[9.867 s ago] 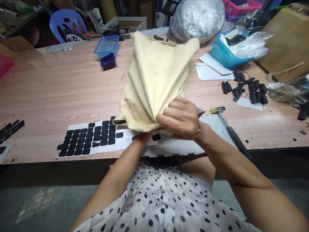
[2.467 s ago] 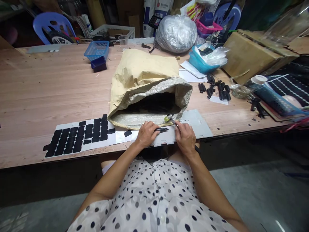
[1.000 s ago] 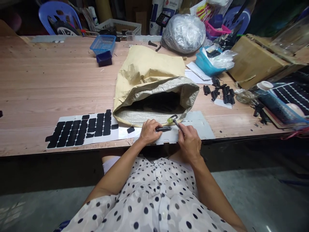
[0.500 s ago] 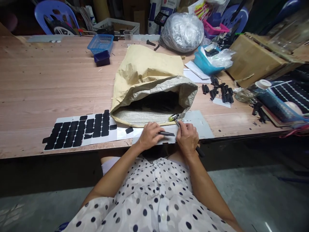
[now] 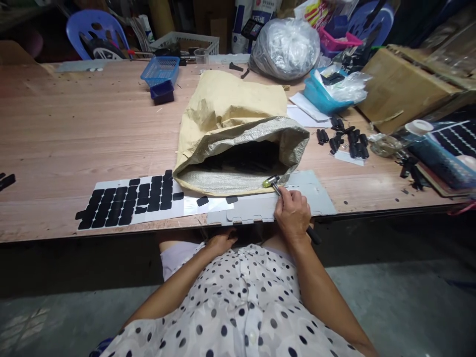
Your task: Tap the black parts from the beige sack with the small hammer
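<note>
My right hand [image 5: 292, 212] is closed round the handle of a small hammer [image 5: 275, 187]. Its metal and yellow-green head lies just in front of the sack's mouth, and the black handle end sticks out below my wrist. Below the table edge, over my lap, is my left hand [image 5: 222, 242]; its fingers are curled and partly hidden in shadow, so what they hold does not show. A grey board [image 5: 316, 196] lies under the hammer. The yellowish woven sack [image 5: 230, 91] gapes towards me, with dark pieces inside. To its left is a white sheet of black rounded stickers [image 5: 119, 203].
Beyond the sack stand a blue basket [image 5: 159, 72], a small dark-blue bin [image 5: 162, 92] and a full plastic bag [image 5: 285, 49]. On the right are black parts [image 5: 353, 140], a turquoise basket [image 5: 323, 96] and a cardboard box [image 5: 403, 91]. Dark pieces [image 5: 6, 181] lie far left.
My left hand has dropped from the board to my lap, and the slim black piece it held no longer shows. My right hand keeps hold of the hammer. The view has shifted slightly.
</note>
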`<state>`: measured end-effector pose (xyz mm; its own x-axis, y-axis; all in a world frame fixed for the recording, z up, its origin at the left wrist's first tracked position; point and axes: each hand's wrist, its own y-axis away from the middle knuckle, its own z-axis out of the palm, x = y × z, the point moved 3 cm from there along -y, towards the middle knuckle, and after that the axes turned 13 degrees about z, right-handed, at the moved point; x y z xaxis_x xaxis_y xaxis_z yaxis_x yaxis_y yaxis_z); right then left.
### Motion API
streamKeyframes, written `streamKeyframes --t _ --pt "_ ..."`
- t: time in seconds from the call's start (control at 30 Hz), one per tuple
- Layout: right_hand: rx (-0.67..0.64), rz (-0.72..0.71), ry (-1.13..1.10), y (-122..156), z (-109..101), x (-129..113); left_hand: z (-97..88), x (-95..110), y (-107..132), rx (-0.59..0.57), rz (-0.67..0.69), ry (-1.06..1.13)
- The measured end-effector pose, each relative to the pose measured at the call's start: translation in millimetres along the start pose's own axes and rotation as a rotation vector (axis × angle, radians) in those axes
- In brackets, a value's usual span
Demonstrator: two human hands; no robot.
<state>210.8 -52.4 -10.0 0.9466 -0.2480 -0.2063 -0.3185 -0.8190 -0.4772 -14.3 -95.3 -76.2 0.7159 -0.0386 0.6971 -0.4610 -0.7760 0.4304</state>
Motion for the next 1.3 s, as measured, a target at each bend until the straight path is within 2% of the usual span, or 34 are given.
streamKeyframes --t 0.07,0.13,0.2,0.27,0.3,0.33,0.4,0.43,0.47,0.5,0.57,0.63,0.7,0.8,0.9,1.0,1.07,1.17,1.3 --pt "0.014 -0.009 0.008 0 -1 -2 -7.3 12 6 -0.032 0.066 -0.023" --pt "0.018 -0.011 0.003 -1 -1 -3 -19.5 34 14 -0.096 0.228 -0.037" --pt "0.010 -0.004 -0.010 -1 -1 -4 -36.8 61 19 -0.187 0.438 -0.008" --pt "-0.002 0.007 -0.024 -1 0 -4 -60.8 83 12 -0.204 0.539 0.103" --pt "-0.009 0.012 -0.029 -1 0 -4 -75.7 92 2 -0.131 0.546 0.144" --pt "-0.017 0.018 -0.035 -1 0 -4 -92.5 98 -11 0.021 0.537 0.127" --pt "-0.031 0.029 -0.047 -1 1 -4 -125.9 106 -41 0.406 0.457 -0.006" --pt "-0.038 0.032 -0.051 -1 1 -5 -139.2 108 -56 0.558 0.395 -0.081" --pt "-0.045 0.035 -0.053 -1 1 -5 -149.6 109 -71 0.660 0.334 -0.137" --pt "-0.051 0.036 -0.053 -1 1 -5 -156.9 110 -85 0.706 0.273 -0.169" --pt "-0.056 0.035 -0.048 -1 2 -5 -164.9 107 -107 0.697 0.165 -0.191" --pt "-0.048 0.032 -0.040 0 2 -6 -167.7 101 -118 0.653 0.113 -0.180" --pt "-0.036 0.031 -0.032 0 2 -7 -168.8 92 -116 0.661 0.122 -0.164" --pt "-0.046 0.034 -0.028 1 2 -8 -166.7 75 -93 0.724 0.173 -0.126" --pt "-0.066 0.052 -0.039 1 2 -8 -152.0 62 -62 0.692 0.275 -0.054" --pt "-0.053 0.068 -0.042 1 1 -7 -125.4 62 -39 0.545 0.448 -0.068" --pt "-0.044 0.072 -0.036 1 1 -7 -108.9 65 -33 0.473 0.500 -0.136" --pt "-0.045 0.068 -0.010 1 2 -6 -95.3 68 -33 0.458 0.485 -0.229" --pt "-0.051 0.077 -0.019 0 4 -3 -89.9 74 -39 0.485 0.468 -0.296"
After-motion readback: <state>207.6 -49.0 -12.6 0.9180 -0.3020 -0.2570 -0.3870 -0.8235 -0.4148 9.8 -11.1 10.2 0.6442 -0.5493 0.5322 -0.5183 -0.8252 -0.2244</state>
